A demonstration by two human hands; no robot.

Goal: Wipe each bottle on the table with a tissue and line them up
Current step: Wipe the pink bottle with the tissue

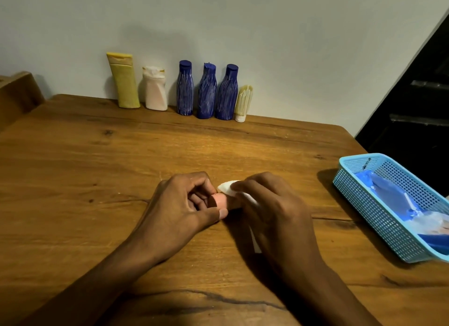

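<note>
Pink small bottle [221, 201] pinched in left hand [179, 209] over wooden table [97, 170]; white tissue [227, 186] pressed on it by curled right hand [269, 209]. Right: blue basket [364, 187]. Farther, by wall: yellow tube [124, 82], white bottle [155, 90], three blue bottles [206, 92], cream tube [243, 102], lined up.

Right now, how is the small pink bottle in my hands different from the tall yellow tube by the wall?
The pink bottle lies sideways between the left hand and the right hand, which presses a white tissue on it; the yellow tube stands upright, untouched, at the left end of the row against the wall. The pink bottle looks much shorter than the yellow tube. Most of the pink bottle is hidden by fingers; the yellow tube shows fully. Both are over the wooden table.
</note>
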